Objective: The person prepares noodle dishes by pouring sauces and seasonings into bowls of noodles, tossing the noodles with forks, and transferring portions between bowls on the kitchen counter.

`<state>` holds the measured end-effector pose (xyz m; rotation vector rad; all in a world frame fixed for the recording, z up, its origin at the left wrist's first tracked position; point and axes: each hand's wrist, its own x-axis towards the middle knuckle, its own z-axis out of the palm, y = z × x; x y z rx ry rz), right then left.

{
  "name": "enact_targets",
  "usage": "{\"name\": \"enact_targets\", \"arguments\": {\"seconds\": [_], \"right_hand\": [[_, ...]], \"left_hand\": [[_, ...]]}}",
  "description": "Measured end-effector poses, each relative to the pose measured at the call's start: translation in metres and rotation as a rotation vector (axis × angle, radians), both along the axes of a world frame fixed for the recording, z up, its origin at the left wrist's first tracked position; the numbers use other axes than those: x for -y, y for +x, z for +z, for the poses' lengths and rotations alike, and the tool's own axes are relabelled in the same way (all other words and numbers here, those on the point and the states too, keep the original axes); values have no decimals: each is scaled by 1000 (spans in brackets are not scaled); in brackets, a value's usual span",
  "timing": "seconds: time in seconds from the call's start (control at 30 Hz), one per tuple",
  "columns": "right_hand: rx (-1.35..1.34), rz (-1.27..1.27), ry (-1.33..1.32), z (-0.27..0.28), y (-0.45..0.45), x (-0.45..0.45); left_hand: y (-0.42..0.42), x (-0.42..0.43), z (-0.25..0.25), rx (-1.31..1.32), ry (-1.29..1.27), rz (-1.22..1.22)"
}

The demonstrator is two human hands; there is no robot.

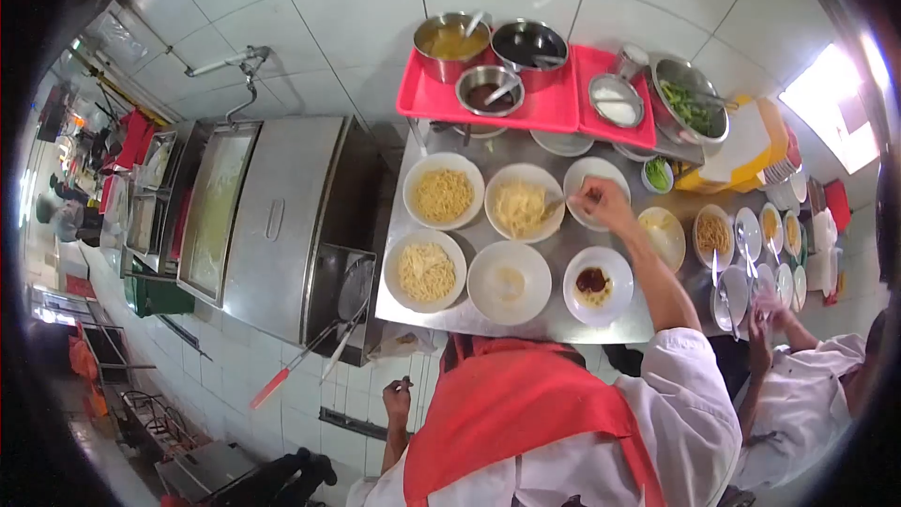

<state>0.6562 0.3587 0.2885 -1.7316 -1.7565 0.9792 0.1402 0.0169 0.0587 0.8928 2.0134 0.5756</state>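
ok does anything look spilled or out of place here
No spill stands out on the steel table. One slightly awkward thing: a long red handle juts out over the floor, where it might get bumped.

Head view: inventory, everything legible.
Table: one, grey, centre
Large bowls: six, white, table left
Noodles: three portions, yellow, large bowls
Dark sauce: one, brown, large bowl
Other bowls: several, whitish, table right
Trays: two, red, behind bowls
Pots: three, silver, left tray
Powder bowl: one, silver, right tray
Greens bowls: two, silver, white, near trays
Metal unit: one, silver, beside table
Handle: one, red, beside table
Edge clutter: blurred, uncounted
Coworker: one, white sleeves, right edge
Apron: one, red, bottom centre
Left hand: one, bare, beside table
Right hand: one, bare, over large bowl
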Motion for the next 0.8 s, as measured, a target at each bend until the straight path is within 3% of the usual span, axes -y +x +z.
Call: {"name": "enact_targets", "arguments": {"seconds": [0.03,0.07,0.13,0.17,0.2,0.23,0.3,0.33,0.37,0.4,0.47,0.5,0.53,0.6,0.63,0.73,0.77,0.8], "right_hand": [[-218,-65,-15,8,4,12],[-228,-80,-26,25,3,16],[564,180,218,72,-10,13],[563,177,216,87,-16,13],[805,168,339,99,-25,15],[1050,156,466,105,-31,13],[1079,185,401,93,-39,6],[1106,216,327,78,-41,5],[1046,205,428,36,-34,1],[1045,202,443,16,-27,3],[189,43,93,-10,-5,-1],[-157,11,55,-38,8,-4],[-163,8,39,-29,7,1],[271,84,259,32,-2,5],[814,216,400,52,-10,8],[965,181,542,93,-30,11],[986,211,459,102,-39,10],[988,208,456,89,-37,7]], "left_hand": [[6,5,7,13,-63,-36],[9,5,14,25,-118,-74],[1,22,-22,28,-108,-150],[-3,27,-36,137,-82,-102],[-15,38,-58,242,-61,-56],[-6,26,-63,-19,1,-165],[-15,27,-52,-36,-112,-212],[8,-5,23,-45,-168,-238],[0,-4,2,-73,-129,-261],[2,-7,15,-75,-116,-256],[23,-25,51,-74,-88,-248],[23,-22,46,-25,-167,-141],[23,-15,50,-30,-183,-143],[31,-21,60,141,-22,-220],[48,-44,107,41,-181,-342],[47,-68,125,203,18,-427],[55,-94,156,-8,-144,-580],[64,-115,174,-7,-145,-585]]}}
